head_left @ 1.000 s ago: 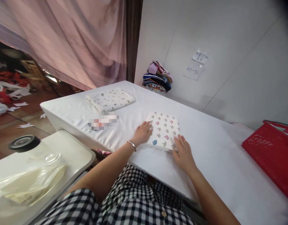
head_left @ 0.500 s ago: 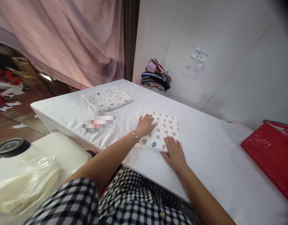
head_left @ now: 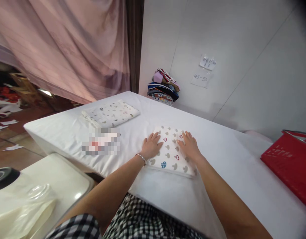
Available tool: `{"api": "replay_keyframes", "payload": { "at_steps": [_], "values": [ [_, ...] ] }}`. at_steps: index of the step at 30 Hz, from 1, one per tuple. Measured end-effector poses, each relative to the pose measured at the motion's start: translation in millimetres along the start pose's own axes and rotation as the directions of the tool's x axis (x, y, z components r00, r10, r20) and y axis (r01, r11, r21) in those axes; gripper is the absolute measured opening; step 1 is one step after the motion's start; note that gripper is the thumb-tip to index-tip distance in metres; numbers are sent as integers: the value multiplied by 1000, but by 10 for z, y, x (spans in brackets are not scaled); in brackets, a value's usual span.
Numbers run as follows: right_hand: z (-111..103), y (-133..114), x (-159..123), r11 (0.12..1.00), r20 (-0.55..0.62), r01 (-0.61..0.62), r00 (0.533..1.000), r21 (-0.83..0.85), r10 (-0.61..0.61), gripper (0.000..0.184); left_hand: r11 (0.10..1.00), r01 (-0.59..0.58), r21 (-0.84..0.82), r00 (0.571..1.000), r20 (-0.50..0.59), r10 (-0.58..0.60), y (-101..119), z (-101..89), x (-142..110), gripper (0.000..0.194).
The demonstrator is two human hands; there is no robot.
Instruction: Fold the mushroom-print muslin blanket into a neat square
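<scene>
A folded white cloth [head_left: 170, 156] printed with grey, red and blue mushrooms lies flat on the white-covered table [head_left: 232, 172]. My left hand [head_left: 152, 145], with a bracelet at the wrist, rests on its left edge, fingers stretched out. On its right edge lies my right hand [head_left: 189, 146], fingers extended and pointing away from me. Neither hand grips the cloth. Farther left on the same table is a second folded white cloth [head_left: 113, 114] with a small scattered print.
A blurred-out patch [head_left: 101, 142] sits left of my hands. A red bag [head_left: 287, 162] stands at the right, a pile of folded fabrics [head_left: 163, 87] against the wall. At lower left, a white surface [head_left: 68, 172] holds a plastic bag [head_left: 25, 219] and a black round object [head_left: 4, 177].
My right hand has moved from the cloth's near edge up to its right side, uncovering the near right corner. The left hand stays on the left edge. The view has shifted slightly.
</scene>
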State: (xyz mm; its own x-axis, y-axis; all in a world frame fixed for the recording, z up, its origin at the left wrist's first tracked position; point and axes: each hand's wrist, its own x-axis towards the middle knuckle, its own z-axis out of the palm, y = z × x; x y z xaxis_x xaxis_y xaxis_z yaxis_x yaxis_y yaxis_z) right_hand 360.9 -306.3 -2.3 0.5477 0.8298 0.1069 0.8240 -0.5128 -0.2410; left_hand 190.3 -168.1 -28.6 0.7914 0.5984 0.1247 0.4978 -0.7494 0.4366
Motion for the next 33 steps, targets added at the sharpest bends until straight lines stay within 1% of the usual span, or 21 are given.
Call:
{"api": "replay_keyframes", "payload": {
  "at_steps": [3,6,8,11,14,15,16,19,21,25,28,30,33],
  "values": [
    [187,132,172,998,61,-64,996,14,63,61,1000,10,3,1000,9,-10,-16,0,-18,44],
    [330,222,176,996,73,-74,995,47,70,64,1000,12,13,1000,25,-12,-29,-5,-29,45],
    [365,242,158,997,63,-68,996,47,65,64,999,9,37,999,43,-10,-3,-30,-3,46],
    [359,234,157,997,53,-67,997,42,65,64,993,-4,116,1000,19,2,99,-90,136,46],
    [344,218,170,997,52,-66,997,40,64,64,982,-58,180,997,-48,68,190,-106,377,48],
    [342,214,172,997,54,-64,997,41,62,64,981,-65,182,996,-52,76,195,-91,458,48],
    [342,212,172,997,58,-65,996,42,62,63,983,-56,172,997,-42,64,186,-67,531,49],
    [341,206,160,996,83,-78,994,33,75,63,992,43,119,999,0,-43,97,34,663,52],
    [326,198,153,996,108,-93,990,11,92,63,993,74,97,997,2,-75,33,90,681,54],
    [231,154,221,995,168,-90,981,-35,94,60,994,68,86,998,-18,-67,-1,126,652,56],
    [148,111,390,998,115,-42,992,-36,46,59,993,77,88,997,-27,-74,20,116,643,57],
    [137,106,526,999,76,-20,997,-28,22,57,993,77,94,997,-28,-74,26,113,642,56],
    [212,154,672,998,117,-57,991,-10,58,58,992,70,107,997,-37,-66,18,120,639,55]
  ]
}}
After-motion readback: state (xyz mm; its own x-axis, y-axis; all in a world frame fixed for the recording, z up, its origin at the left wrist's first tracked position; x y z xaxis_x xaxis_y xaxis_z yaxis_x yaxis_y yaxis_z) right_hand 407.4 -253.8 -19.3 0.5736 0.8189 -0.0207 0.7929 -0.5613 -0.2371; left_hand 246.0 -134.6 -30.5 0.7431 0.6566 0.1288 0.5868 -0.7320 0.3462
